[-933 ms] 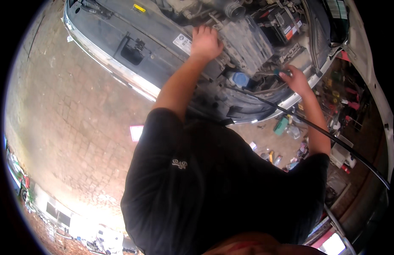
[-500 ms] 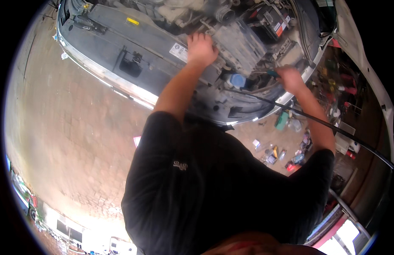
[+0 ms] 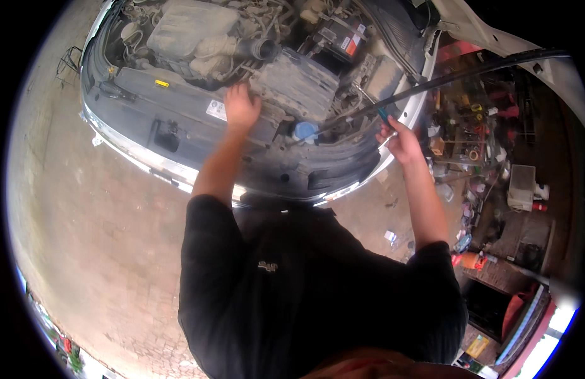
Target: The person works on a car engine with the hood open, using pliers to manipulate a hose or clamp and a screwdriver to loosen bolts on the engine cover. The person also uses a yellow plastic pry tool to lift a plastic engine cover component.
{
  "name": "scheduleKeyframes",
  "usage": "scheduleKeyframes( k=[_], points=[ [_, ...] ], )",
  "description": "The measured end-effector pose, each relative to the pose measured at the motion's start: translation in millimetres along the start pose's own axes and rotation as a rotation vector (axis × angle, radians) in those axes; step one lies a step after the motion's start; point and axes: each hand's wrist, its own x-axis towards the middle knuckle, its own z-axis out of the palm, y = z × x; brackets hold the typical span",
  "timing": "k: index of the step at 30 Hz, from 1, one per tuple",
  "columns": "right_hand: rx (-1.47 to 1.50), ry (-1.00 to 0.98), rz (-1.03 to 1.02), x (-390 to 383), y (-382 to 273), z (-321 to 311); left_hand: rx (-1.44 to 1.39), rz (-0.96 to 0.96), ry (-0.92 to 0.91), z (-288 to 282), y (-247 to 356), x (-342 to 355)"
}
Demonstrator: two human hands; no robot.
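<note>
My left hand (image 3: 242, 108) lies on the grey front panel (image 3: 185, 98) of an open engine bay, fingers extended and holding nothing. Its fingertips are beside the dusty air filter box (image 3: 295, 82). Over the bay's right front corner, my right hand (image 3: 401, 140) is closed around a teal-handled tool (image 3: 383, 115) with a thin metal shaft. The shaft points away, toward the parts beside the battery (image 3: 340, 39); whether its tip touches anything I cannot tell. A blue reservoir cap (image 3: 305, 131) sits between my two hands.
A black hood prop rod (image 3: 469, 72) slants across the right side, close above my right hand. The dusty engine cover (image 3: 194, 28) is at the far left. Tools and loose parts (image 3: 475, 126) clutter the right, with a whitish container (image 3: 521, 184) near them.
The view has shifted, showing more of the engine and the floor at right. The teal-handled tool has swung to point away, its metal shaft now showing. My left hand stays on the panel.
</note>
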Motion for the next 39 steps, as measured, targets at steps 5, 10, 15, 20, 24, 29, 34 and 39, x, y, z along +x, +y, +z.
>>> scheduleKeyframes(
  k=[5, 10, 15, 20, 24, 29, 34, 39],
  points=[
    [0.473, -0.119, 0.049, -10.9, 35.8, -24.8, -0.277, -0.366, 0.186, -42.0, 46.1, -46.3],
    [0.658, -0.321, 0.156, -1.7, 84.2, -24.4, -0.265, 0.032, 0.384, -99.5, 164.5, -133.8],
    [0.655, -0.578, 0.213, -14.3, 116.7, 10.2, -0.181, 0.200, -0.373, -111.3, 281.8, -137.5],
    [0.561, -0.646, 0.169, -16.9, 125.4, 30.7, 0.029, 0.297, -0.527, -75.6, 299.1, -86.6],
    [0.283, -0.656, -0.028, -4.0, 103.5, 35.0, 0.012, 0.172, -0.541, -59.2, 292.3, -66.8],
    [0.192, -0.583, -0.437, 8.8, 78.0, 53.1, -0.320, -0.291, -0.166, -20.3, 280.7, -49.6],
    [0.295, -0.300, -0.306, 62.6, 98.6, 67.1, -0.357, -0.354, -0.167, 7.1, 294.1, 29.8],
    [0.136, -0.012, -0.355, 107.1, 134.0, 82.3, 0.020, -0.359, -0.292, 14.1, 277.3, 96.6]
  ],
)
